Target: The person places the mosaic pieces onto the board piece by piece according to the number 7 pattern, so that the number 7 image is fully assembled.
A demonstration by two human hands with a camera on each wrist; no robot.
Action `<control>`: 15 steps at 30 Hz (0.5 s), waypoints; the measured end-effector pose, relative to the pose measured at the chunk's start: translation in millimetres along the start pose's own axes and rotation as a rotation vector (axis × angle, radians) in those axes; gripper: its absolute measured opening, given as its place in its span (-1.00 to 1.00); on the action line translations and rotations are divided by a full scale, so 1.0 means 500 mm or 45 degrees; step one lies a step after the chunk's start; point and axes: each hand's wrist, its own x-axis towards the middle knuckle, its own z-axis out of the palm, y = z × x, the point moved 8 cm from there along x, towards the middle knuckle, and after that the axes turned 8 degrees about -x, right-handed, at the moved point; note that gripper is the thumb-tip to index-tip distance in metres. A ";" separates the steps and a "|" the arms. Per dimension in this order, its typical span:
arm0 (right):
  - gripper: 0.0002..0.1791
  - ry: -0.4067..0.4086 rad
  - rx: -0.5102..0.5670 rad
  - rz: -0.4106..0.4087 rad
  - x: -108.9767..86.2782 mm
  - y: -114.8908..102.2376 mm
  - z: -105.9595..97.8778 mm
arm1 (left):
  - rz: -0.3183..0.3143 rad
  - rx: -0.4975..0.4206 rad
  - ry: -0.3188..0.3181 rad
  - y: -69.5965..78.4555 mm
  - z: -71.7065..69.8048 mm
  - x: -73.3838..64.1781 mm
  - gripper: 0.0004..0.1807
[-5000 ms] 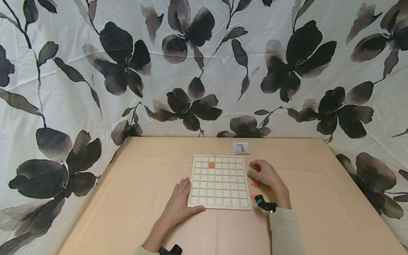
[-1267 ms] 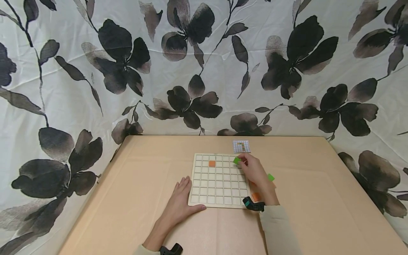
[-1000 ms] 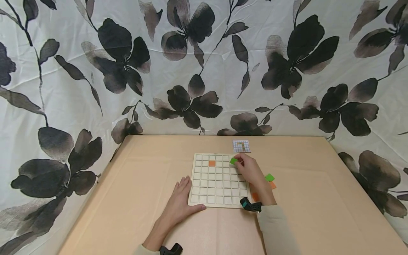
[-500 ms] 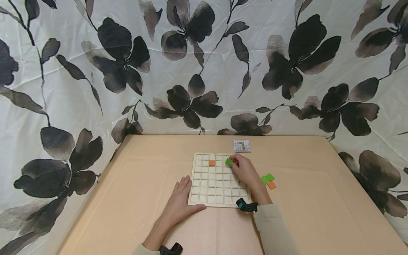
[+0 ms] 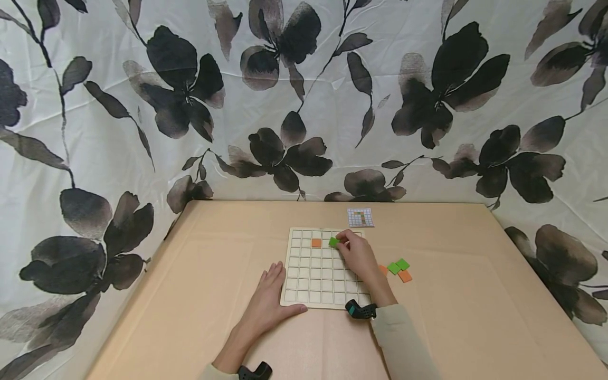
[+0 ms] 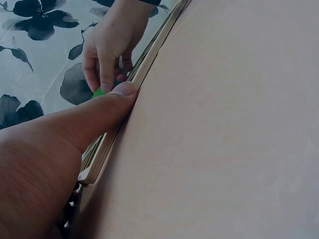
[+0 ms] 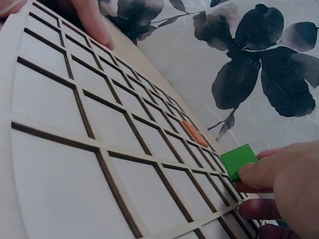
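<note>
A pale wooden grid board [image 5: 328, 307] lies on the table, with one orange square tile [image 5: 315, 243] set in a cell of its second row. My right hand [image 5: 357, 257] pinches a green square tile [image 7: 238, 160] between thumb and fingertips, over the board's upper part and to the right of the orange tile. The left hand [image 5: 268, 303] rests along the board's left side with fingers extended. Its thumb [image 6: 124, 89] lies on the near edge. In the left wrist view only a sliver of the green tile [image 6: 98, 92] shows behind that thumb.
Right of the board lie loose tiles: two green [image 5: 398, 265], an orange one [image 5: 405, 276], and another orange [image 5: 382, 269] partly behind the right arm. A small printed grid card [image 5: 360, 217] lies beyond the board. Floral cloth [image 5: 275, 105] hangs behind the table [image 5: 475, 316].
My right hand picked up a green tile from the loose ones and carried it left over the board, toward the orange tile. The left hand has stayed at the board's edge.
</note>
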 end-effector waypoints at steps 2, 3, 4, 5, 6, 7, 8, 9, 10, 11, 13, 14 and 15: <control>-0.84 0.016 -0.005 0.004 0.000 0.000 0.003 | 0.002 -0.007 0.004 0.001 -0.001 0.000 0.27; -0.85 0.025 -0.006 0.005 0.000 -0.001 0.004 | -0.002 -0.008 0.003 0.000 -0.001 0.000 0.27; -0.85 0.036 -0.005 0.005 -0.001 -0.001 0.005 | 0.001 -0.012 0.006 0.001 -0.001 0.000 0.27; -0.85 0.046 -0.004 0.004 -0.001 -0.002 0.006 | 0.001 -0.011 0.007 0.001 -0.001 0.000 0.27; -0.85 0.056 -0.005 0.001 -0.002 -0.003 0.006 | -0.002 -0.010 0.005 0.001 -0.001 0.000 0.27; -0.86 0.066 -0.005 -0.001 -0.002 -0.004 0.007 | -0.004 -0.006 0.004 0.000 -0.001 0.000 0.27; -0.86 0.074 -0.010 -0.005 -0.002 -0.005 0.008 | -0.002 -0.004 0.006 0.001 -0.001 0.000 0.27; -0.86 0.082 -0.014 -0.011 -0.003 -0.006 0.008 | 0.005 0.000 0.009 0.001 -0.001 0.000 0.27; -0.86 0.088 -0.020 -0.015 -0.003 -0.008 0.009 | 0.014 0.005 0.012 0.002 -0.001 0.000 0.27; -0.86 0.091 -0.030 -0.023 -0.003 -0.010 0.011 | 0.023 0.009 0.016 0.003 -0.002 0.000 0.27; -0.85 0.100 -0.050 -0.040 -0.003 -0.014 0.013 | 0.035 0.016 0.020 0.004 -0.002 0.000 0.26; -0.85 0.104 -0.062 -0.050 -0.004 -0.016 0.014 | 0.042 0.018 0.024 0.005 -0.002 -0.001 0.26; -0.85 0.109 -0.070 -0.057 -0.004 -0.018 0.015 | 0.050 0.022 0.026 0.006 -0.003 0.000 0.26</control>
